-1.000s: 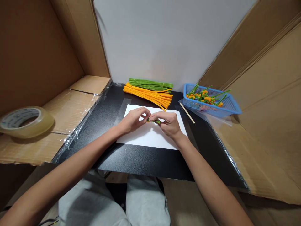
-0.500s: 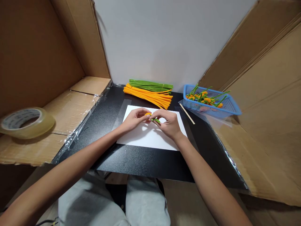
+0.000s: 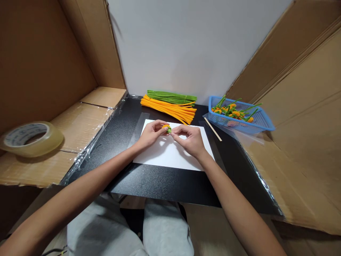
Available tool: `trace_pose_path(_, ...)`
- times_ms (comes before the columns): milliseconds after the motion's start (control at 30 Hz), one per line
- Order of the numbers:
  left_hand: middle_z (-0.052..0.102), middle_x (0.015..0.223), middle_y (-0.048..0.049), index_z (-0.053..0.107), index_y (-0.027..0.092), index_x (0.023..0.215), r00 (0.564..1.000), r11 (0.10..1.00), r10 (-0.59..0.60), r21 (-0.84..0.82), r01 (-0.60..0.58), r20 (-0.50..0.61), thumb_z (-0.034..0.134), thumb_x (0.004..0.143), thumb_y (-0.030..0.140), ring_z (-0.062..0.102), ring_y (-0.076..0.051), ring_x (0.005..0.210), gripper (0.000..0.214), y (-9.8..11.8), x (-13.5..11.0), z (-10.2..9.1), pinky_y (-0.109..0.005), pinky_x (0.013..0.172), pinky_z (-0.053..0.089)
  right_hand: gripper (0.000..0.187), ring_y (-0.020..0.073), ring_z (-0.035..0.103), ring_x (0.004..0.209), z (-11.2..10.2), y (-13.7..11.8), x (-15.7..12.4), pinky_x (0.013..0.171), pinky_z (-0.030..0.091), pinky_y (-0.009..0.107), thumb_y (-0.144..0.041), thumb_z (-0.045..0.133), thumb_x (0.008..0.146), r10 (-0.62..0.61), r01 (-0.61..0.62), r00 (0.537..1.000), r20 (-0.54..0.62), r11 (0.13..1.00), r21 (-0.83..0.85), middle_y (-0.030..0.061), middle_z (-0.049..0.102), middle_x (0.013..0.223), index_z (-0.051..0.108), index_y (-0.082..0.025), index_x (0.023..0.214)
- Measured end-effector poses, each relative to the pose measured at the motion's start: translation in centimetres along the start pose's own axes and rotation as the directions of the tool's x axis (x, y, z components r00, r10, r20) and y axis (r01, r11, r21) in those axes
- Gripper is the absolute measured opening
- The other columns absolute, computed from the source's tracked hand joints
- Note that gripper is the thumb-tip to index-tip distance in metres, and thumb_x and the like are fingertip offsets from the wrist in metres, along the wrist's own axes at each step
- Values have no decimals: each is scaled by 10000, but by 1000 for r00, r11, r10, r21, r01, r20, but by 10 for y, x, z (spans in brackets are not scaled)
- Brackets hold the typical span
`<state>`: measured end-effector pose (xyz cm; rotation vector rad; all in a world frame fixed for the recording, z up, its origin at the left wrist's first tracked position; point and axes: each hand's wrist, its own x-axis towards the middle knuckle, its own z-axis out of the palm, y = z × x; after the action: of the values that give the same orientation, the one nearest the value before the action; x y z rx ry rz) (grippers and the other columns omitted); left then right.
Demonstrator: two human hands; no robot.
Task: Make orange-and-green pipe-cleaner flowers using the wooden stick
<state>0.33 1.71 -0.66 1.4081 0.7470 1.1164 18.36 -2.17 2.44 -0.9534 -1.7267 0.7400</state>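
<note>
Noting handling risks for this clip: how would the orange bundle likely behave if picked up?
The orange bundle would probably bend yet roughly hold shape, since its thin strands lie nearly straight. It may splay, as its right end fans out.

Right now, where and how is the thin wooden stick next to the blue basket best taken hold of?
Probably by its near half, pinched across its narrow width from above and the near side, with the right hand, which is closer. The wooden stick lies flat and slanted; its far end is close to the blue basket, its near end points away.
</note>
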Motion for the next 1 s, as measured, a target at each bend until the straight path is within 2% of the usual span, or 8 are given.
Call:
trace_pose_path(100,734,899,-83,645,124,1021,998,991,62,119,-61,1,733,783,453,705,-171,800,415,1,-1,-1,-298,757,570,170,180,693,737,-2,1,2,748,565,323,-317,771,718,191,-195,981,38,963,187,45,732,754,683,-174,692)
trace_pose_path(233,712,1073,-112,666,149,1093,992,934,118,336,-125,40,659,857,403,678,-203,983,347,5,-6,-1,-293,803,557,275,178,714,720,-6,2,4,749,571,309,-305,874,572,488,-520,852,188,747,414,38,735,705,650,-167,653)
trace_pose_path(333,691,1163,-122,665,151,1142,991,936,102,328,-127,92,681,831,355,658,-218,1048,372,6,-7,0,-321,869,552,267,163,722,726,-9,1,4,761,581,279,-238,890,541,585,-646,758,289,610,458,52,750,737,673,-157,674)
trace_pose_path(433,692,1166,-129,665,136,1150,991,945,101,301,-124,93,702,799,329,664,-220,1032,403,6,-6,1,-342,893,551,213,143,716,694,-9,-1,4,732,592,252,-187,862,590,622,-689,715,319,550,471,63,755,747,694,-144,713)
trace_pose_path(533,705,1125,-129,669,125,1127,992,937,87,330,-113,92,703,795,340,671,-223,1015,397,6,-6,1,-328,858,563,236,147,721,687,-8,-2,4,702,599,245,-122,847,593,636,-689,711,299,546,476,69,760,752,667,-148,743)
trace_pose_path(667,720,1076,-114,670,126,1103,990,909,86,397,-124,112,669,814,341,686,-208,948,360,6,-6,1,-289,779,576,276,158,728,660,-8,-4,4,651,591,243,-135,831,618,600,-662,746,291,615,428,49,755,700,615,-167,786)
trace_pose_path(833,726,879,-69,699,115,1019,973,793,110,572,-210,205,645,816,329,665,-139,699,300,12,-6,-4,-238,664,549,287,159,729,620,-6,-8,3,604,580,235,-159,793,661,518,-598,800,302,722,348,9,733,648,536,-191,783)
trace_pose_path(1000,676,675,-20,718,114,921,960,733,97,633,-248,263,698,767,355,592,-102,571,287,15,-7,-6,-195,554,466,285,171,728,600,-6,-10,1,608,605,282,-151,757,677,493,-592,799,346,747,304,-3,718,644,492,-201,768)
